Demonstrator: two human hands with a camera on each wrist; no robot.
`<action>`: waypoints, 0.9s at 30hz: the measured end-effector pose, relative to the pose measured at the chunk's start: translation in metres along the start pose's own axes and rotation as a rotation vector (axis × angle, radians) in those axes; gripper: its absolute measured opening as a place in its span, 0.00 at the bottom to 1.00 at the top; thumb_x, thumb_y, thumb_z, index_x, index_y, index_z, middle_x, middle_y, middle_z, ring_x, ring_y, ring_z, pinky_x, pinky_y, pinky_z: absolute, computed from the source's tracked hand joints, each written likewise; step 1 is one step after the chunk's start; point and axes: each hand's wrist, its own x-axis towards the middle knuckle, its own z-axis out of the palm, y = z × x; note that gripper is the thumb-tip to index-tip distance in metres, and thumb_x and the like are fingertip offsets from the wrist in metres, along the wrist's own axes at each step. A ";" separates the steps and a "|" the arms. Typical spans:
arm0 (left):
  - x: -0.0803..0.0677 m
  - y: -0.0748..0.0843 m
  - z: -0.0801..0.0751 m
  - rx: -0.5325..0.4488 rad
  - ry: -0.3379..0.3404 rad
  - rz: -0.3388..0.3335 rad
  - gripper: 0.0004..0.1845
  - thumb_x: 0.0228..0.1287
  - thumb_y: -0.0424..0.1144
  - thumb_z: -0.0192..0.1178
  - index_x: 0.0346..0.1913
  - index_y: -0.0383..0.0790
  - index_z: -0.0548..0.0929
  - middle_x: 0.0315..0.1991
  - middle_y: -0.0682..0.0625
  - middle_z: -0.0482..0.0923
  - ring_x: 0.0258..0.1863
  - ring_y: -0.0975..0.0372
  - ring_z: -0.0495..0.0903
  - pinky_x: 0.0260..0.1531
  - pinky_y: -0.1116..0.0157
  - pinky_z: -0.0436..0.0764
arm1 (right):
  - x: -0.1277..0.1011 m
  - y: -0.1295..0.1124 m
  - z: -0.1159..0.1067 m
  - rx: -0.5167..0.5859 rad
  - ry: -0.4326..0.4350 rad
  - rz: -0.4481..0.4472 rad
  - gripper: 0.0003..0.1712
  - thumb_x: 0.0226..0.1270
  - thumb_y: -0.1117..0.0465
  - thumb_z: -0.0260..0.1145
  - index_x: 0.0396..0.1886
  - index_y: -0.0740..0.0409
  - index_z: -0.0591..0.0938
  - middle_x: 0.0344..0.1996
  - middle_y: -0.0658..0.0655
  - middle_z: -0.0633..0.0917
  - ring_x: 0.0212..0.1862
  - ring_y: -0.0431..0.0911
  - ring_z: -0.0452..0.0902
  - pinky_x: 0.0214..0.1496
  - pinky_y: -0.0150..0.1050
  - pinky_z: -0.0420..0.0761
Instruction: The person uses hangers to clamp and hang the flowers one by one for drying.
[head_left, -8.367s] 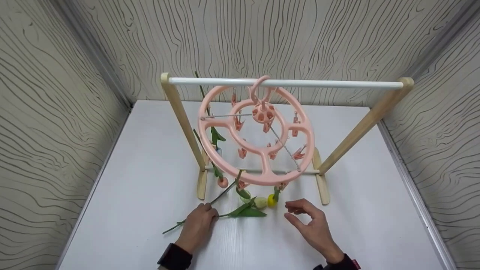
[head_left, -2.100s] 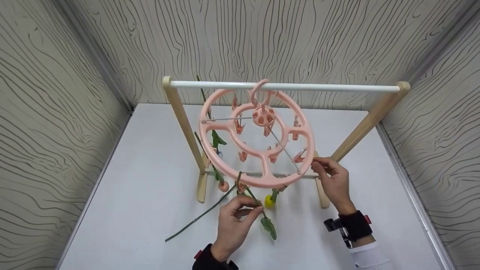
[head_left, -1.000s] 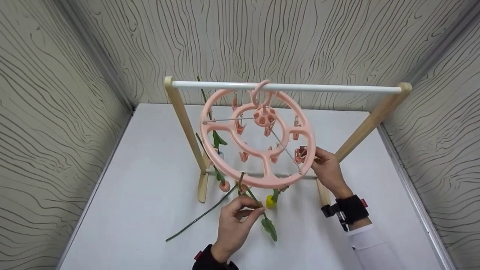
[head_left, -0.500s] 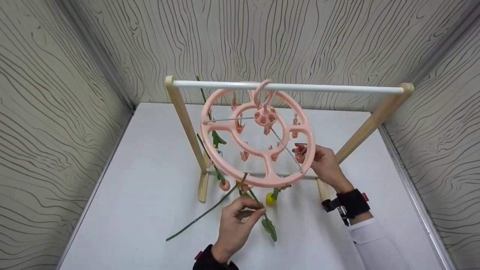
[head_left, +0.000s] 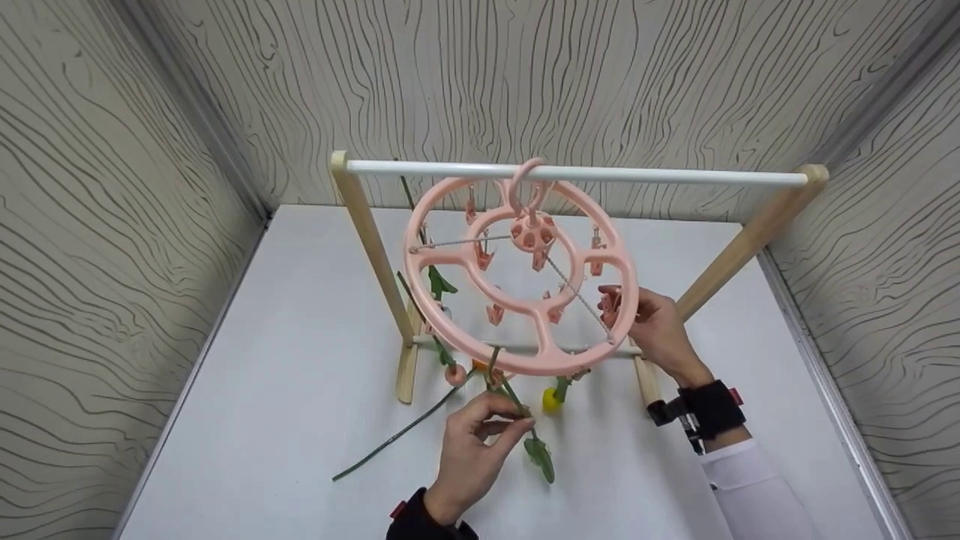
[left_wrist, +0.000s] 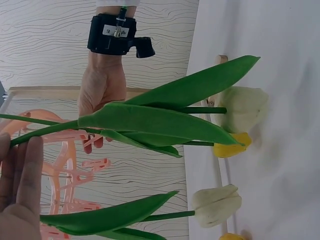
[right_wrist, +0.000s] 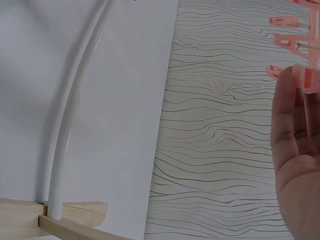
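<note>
My left hand pinches the green stem of an artificial tulip, held head-down in front of the hanger. Its leaves and pale white bloom show in the left wrist view. At the right side of the round pink clip hanger, my right hand pinches a pink clip. Its fingers reach round the outer ring, and in the right wrist view they are on the clip. Whether the clip's jaws stand apart is hard to see.
The hanger hooks over the white rod of a wooden stand. Other tulips hang from it, with a yellow bloom and a pink bloom. A long stem slants toward the table's left. Patterned walls enclose the white table.
From the table, my left hand has lifted a tulip by its stem. My right hand has moved from beside the yellow bloom up to the clip. The hanger has lately shifted slightly right.
</note>
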 end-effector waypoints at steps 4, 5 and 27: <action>0.000 0.000 0.000 -0.001 -0.007 0.001 0.04 0.70 0.29 0.71 0.43 0.33 0.86 0.42 0.34 0.87 0.44 0.69 0.90 0.43 0.62 0.95 | -0.004 0.002 -0.001 0.078 0.045 0.002 0.19 0.71 0.81 0.67 0.60 0.81 0.82 0.46 0.43 0.93 0.47 0.36 0.90 0.51 0.27 0.90; 0.000 0.000 0.000 0.001 -0.009 -0.002 0.05 0.70 0.29 0.72 0.43 0.33 0.86 0.42 0.34 0.87 0.44 0.69 0.90 0.43 0.62 0.95 | -0.005 0.003 -0.001 0.098 0.053 -0.006 0.18 0.72 0.81 0.67 0.60 0.81 0.81 0.45 0.43 0.93 0.46 0.36 0.90 0.50 0.26 0.90; 0.000 -0.001 0.002 0.004 -0.011 -0.008 0.07 0.71 0.33 0.72 0.44 0.32 0.87 0.42 0.33 0.87 0.43 0.67 0.90 0.43 0.62 0.95 | -0.014 0.011 -0.001 0.222 0.083 -0.086 0.15 0.84 0.70 0.59 0.61 0.65 0.86 0.51 0.40 0.92 0.52 0.36 0.84 0.55 0.24 0.83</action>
